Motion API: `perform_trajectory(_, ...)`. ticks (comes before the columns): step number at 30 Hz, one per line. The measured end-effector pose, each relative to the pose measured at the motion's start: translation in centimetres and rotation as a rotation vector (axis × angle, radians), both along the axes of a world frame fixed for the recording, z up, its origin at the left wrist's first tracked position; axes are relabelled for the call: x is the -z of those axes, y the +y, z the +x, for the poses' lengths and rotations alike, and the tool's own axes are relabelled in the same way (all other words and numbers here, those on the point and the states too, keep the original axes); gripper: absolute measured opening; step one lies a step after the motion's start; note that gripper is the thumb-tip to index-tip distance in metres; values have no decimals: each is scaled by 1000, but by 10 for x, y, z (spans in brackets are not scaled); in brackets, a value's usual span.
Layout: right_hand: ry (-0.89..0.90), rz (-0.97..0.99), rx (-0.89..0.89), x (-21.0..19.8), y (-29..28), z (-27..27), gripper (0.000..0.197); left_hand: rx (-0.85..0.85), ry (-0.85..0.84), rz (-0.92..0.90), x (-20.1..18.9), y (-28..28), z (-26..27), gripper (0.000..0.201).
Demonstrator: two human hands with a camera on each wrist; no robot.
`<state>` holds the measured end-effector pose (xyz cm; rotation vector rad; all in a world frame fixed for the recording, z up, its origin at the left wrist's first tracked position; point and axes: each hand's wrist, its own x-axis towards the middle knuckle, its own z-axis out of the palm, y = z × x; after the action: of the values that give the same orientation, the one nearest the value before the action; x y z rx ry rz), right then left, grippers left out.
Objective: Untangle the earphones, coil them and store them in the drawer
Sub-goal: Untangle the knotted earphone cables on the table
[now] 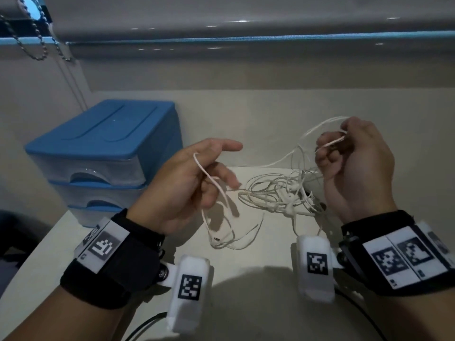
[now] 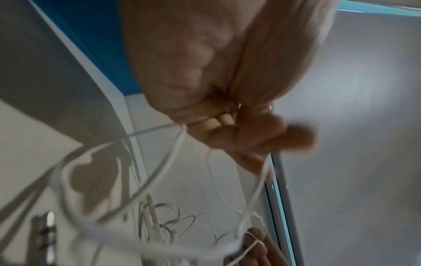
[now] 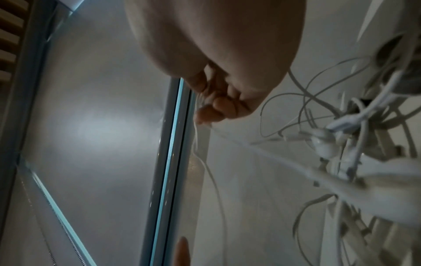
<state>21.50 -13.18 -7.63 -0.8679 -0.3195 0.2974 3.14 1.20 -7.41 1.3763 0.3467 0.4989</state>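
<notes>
White earphones (image 1: pixel 278 193) lie in a tangled heap on the pale desk (image 1: pixel 246 254) between my hands; the same tangle of earphones (image 3: pixel 337 142) shows at the right of the right wrist view. My left hand (image 1: pixel 197 178) is raised left of the heap, its curled fingers holding a strand that loops over the hand and hangs down to the desk. My right hand (image 1: pixel 344 153) is raised right of the heap and pinches a cable loop (image 1: pixel 332 141) near its fingertips. A blue set of plastic drawers (image 1: pixel 103 153) stands at the left with all drawers closed.
A wall and a window sill with a roller blind (image 1: pixel 246 25) run along the back of the desk. A bead chain (image 1: pixel 37 45) hangs at the upper left. Dark cables (image 1: pixel 145 326) trail off the near desk edge.
</notes>
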Motion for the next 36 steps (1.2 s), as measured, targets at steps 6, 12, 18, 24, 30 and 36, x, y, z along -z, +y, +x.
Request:
perform_trajectory(6,-93,-90,-227,-4,2,-13,21,-99,-90,-4,2,6,2,43)
perform_trajectory(12,-113,50,-449,-8,-3,-19,20,-177,155,359,7,2,4,26)
perform_trajectory(18,-299,-2,-490,-5,-3,-16,21,-229,194,488,5,-2,1,20)
perform_trajectory(24,-345,-177,-451,2,5,-20,24,-237,185,574,8,-1,1,17)
perform_trajectory(30,-429,-65,-584,0,2,-26,14,28,124,562,7,-8,3,18)
perform_trajectory(36,-428,-51,-605,1,4,-30,15,117,106,554,12,-12,10,17)
